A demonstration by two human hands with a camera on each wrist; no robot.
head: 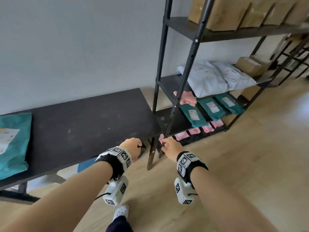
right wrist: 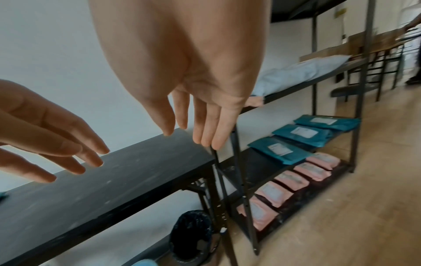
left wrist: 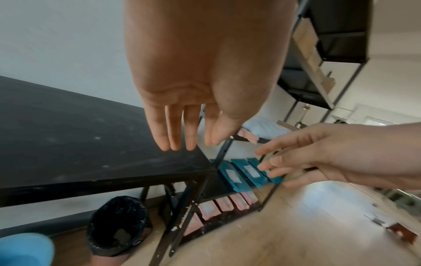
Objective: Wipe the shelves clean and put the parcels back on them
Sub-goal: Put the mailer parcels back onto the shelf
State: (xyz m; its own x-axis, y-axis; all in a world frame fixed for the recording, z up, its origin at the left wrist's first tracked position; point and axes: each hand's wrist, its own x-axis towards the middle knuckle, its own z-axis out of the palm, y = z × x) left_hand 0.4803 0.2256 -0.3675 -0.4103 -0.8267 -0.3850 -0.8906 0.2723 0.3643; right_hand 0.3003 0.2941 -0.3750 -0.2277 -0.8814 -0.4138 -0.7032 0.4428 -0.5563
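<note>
While both hands hang empty with fingers loose, left hand (head: 132,145) and right hand (head: 170,146) hover off the worktop (head: 87,118) corner beside the shelf unit (head: 179,91). I note one teal parcel (head: 12,141) lies on the worktop's far left, presumably parked there for wiping; the teal parcels (head: 211,107) are shelved.

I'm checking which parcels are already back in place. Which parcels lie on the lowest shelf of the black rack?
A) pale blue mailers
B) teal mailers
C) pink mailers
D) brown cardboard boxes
C: in the right wrist view a row of pink mailers lies on the lowest shelf of the rack, with the teal mailers one shelf above.
</note>
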